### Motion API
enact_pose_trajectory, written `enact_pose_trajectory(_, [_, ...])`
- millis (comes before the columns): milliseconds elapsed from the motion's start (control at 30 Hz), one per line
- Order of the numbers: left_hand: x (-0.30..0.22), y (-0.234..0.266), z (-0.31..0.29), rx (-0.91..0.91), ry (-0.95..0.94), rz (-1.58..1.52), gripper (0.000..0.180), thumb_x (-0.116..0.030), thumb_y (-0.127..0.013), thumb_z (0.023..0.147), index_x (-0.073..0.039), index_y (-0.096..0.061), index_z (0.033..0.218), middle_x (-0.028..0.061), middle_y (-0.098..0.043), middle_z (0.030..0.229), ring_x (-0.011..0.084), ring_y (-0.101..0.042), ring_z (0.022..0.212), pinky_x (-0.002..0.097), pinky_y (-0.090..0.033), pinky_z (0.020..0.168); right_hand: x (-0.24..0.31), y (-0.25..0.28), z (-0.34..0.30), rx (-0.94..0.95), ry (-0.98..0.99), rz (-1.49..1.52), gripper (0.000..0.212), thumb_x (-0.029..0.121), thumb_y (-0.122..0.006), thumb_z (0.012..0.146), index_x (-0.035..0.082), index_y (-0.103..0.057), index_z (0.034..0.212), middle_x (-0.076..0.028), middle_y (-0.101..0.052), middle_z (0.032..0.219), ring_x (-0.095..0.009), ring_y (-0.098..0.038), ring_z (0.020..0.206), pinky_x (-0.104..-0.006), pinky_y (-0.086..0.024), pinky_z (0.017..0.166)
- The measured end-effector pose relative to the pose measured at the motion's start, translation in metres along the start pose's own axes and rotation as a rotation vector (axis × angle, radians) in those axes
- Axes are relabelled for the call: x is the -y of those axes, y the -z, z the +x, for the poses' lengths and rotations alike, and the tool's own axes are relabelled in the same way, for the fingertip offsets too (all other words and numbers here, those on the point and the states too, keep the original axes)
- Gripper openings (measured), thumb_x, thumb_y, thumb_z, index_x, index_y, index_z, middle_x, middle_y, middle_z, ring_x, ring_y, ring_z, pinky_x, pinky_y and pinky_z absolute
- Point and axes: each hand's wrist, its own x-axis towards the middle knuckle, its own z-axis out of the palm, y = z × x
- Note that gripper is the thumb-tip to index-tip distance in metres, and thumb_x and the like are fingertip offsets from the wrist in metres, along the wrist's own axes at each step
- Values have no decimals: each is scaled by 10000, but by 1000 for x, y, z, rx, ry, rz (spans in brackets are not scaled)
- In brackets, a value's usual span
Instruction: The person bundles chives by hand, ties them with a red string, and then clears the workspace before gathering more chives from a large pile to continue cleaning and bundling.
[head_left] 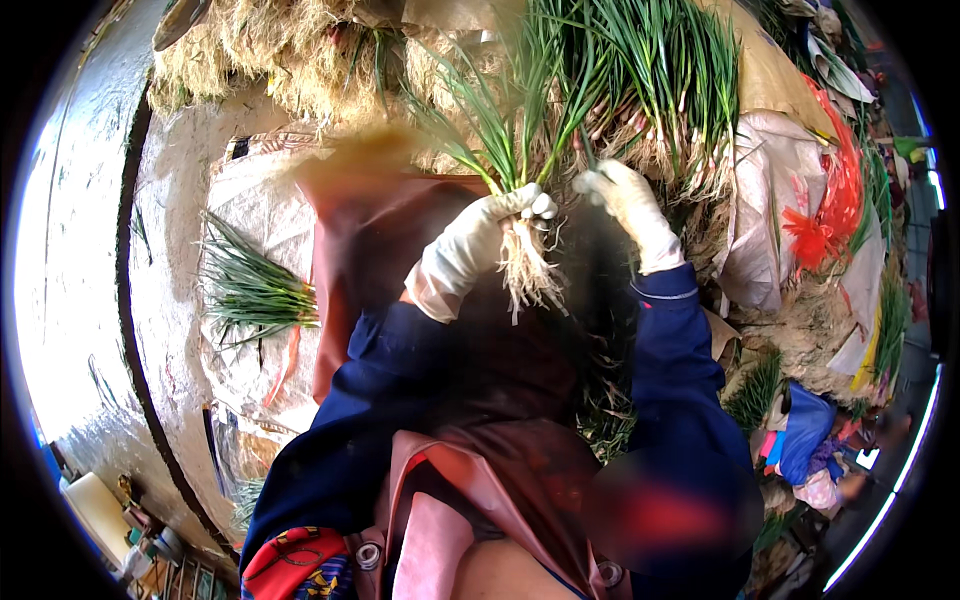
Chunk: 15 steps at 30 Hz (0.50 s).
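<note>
My left hand (476, 240), in a whitish glove, is closed around a bunch of spring onions (515, 150). Their green leaves fan upward and pale stringy roots (527, 265) hang below the fist. To its right, my right hand (630, 205), also gloved, is raised with curled fingers. A thin dark strip shows at its slightly blurred fingertips, too unclear to name. Just beyond that hand lies a large heap of spring onions (670, 85), roots toward me. A reddish-brown apron (370, 240) covers my lap beneath the held bunch.
On pale sheeting to the left rests a tied bundle of spring onions (260, 290). Piles of dry roots (270, 50) line the far side. A white sack (770, 200) and red netting (835, 190) sit at right. A person in blue (805, 435) is at lower right.
</note>
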Motion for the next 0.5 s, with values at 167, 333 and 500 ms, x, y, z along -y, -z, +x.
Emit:
enact_pose_trajectory(167, [-10,-22,-20,-2,-183,-130,366,-132,-557,878,-43,-492,1227,71,-610,1005,141,-566,784,287,-488,722,-20,14,-35,106,97,-1186,278,319,-552,865,86,-593,1011,-98,-647,948,-217,-620,852,-347,-471,789])
enact_pose_trajectory(333, [-1,-25,-7,-55,-345,218,379,-184,-578,879,11,-511,1198,0,-567,892,99,-518,736,242,-434,714,48,-23,39,-511,111,-897,256,346,-614,829,143,-619,984,-11,-665,848,-153,-621,728,-332,-472,724])
enact_pose_trajectory(500, [5,-20,7,-337,-400,278,308,-182,-637,842,-21,-586,1100,27,-615,897,130,-569,775,250,-454,678,39,-27,70,-372,11,-427,287,121,-611,835,39,-541,1101,-65,-627,805,-122,-578,638,-263,-487,629])
